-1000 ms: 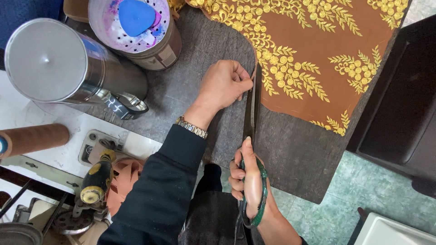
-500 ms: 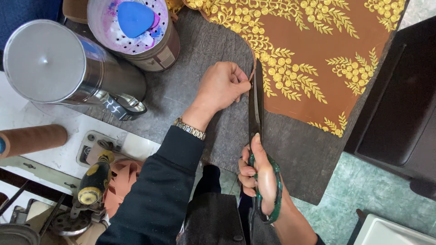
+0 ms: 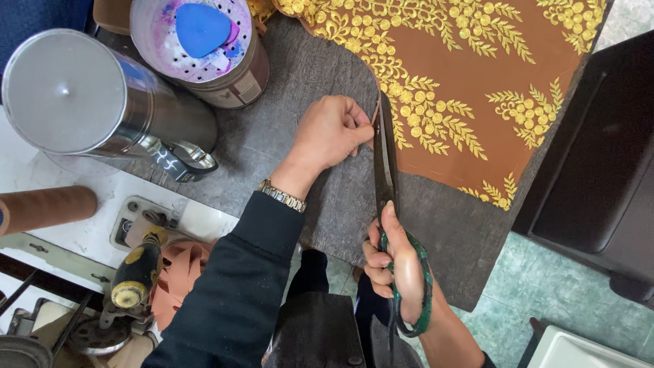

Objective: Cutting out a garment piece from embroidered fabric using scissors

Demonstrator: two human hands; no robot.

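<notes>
Just one head cam, looking straight down from close above the grey work mat (image 3: 286, 157); near edge sits at the person's lap.

— What's the person wearing on the near arm?
— A dark navy, almost black long sleeve (image 3: 238, 286), soft and slightly creased, running right up to the wrist. There's a metal link watch band (image 3: 281, 196), silver with a gold tint, just past the cuff.
— And the hands?
— Left hand (image 3: 332, 129) bare, right hand (image 3: 398, 262) bare, wrist uncovered, no rings that I can make out.
</notes>
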